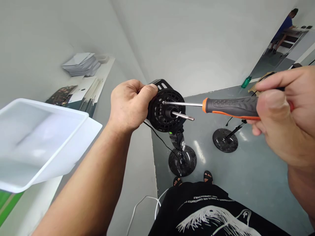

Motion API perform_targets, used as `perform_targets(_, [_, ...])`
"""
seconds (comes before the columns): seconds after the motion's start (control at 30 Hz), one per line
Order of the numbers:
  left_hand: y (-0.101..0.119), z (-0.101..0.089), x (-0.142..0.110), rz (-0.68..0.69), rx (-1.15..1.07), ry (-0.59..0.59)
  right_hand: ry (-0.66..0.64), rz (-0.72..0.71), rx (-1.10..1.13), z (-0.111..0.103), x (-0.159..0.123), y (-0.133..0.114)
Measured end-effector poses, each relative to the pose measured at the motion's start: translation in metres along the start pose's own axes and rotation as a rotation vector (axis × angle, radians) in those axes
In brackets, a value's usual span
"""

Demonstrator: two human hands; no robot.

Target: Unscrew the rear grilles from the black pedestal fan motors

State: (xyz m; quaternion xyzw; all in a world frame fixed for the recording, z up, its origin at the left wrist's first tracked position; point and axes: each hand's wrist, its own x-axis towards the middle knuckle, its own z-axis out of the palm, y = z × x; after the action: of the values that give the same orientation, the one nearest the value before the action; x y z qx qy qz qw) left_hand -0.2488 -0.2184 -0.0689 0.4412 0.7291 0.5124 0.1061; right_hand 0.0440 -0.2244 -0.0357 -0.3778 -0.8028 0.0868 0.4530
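Observation:
My left hand [131, 105] grips the black motor housing of a stand fan [166, 123] from its left side, thumb lying over the upper rim. A threaded metal shaft [183, 115] juts out of the housing's middle toward the right. In my right hand [283, 121] is a screwdriver [228, 106] with a black and orange handle, held level. Its tip meets a small screw [164, 102] on the housing's front, just above and left of the shaft. Below the housing, the fan's pole runs down to a round black base [182, 164].
At the left are a white plastic bin [49, 111] and a ledge with stacked papers [81, 64]. A second round stand base [225, 140] stands on the floor at right. Further back are a green bottle [246, 82] and a person [284, 28]. A white cable [145, 198] hangs low.

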Motion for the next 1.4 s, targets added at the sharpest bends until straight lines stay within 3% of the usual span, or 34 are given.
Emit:
perform_targets(0.1, [-0.001,0.000,0.000,0.016,-0.003,-0.014,-0.010,-0.080,0.124,-0.003,-0.002,-0.002])
perform_targets(0.17, [0.000,0.000,0.000,0.012,-0.002,-0.020,-0.033,-0.156,0.041,-0.004,-0.001,-0.006])
perform_targets(0.33, [0.005,0.001,-0.001,-0.019,0.008,-0.018,0.073,0.051,-0.106,-0.002,0.008,-0.008])
perform_targets(0.47, [0.004,0.001,-0.002,-0.030,0.009,-0.015,-0.029,-0.030,0.037,-0.006,0.005,-0.004])
perform_targets(0.57, [0.000,0.002,-0.001,-0.010,-0.005,-0.021,-0.103,-0.096,-0.032,-0.012,0.002,-0.006])
perform_targets(0.67, [-0.002,0.003,0.000,0.006,-0.001,-0.018,-0.057,-0.015,-0.180,-0.011,0.005,-0.009])
perform_targets(0.73, [-0.002,0.003,0.001,0.006,-0.008,-0.011,-0.029,0.042,-0.159,-0.008,0.007,-0.008])
perform_targets(0.93, [-0.002,0.001,0.000,-0.015,-0.019,0.002,-0.103,-0.025,0.037,-0.008,-0.003,-0.007])
perform_targets(1.13, [-0.003,0.001,0.002,-0.025,-0.010,0.008,0.023,0.039,-0.074,-0.002,0.001,-0.010])
perform_targets(1.27, [-0.001,0.001,0.000,-0.057,-0.009,-0.001,-0.044,-0.042,0.004,-0.003,0.005,-0.003])
perform_targets(1.4, [0.000,0.001,-0.001,-0.030,0.002,-0.002,-0.076,-0.177,-0.115,-0.010,0.009,-0.006])
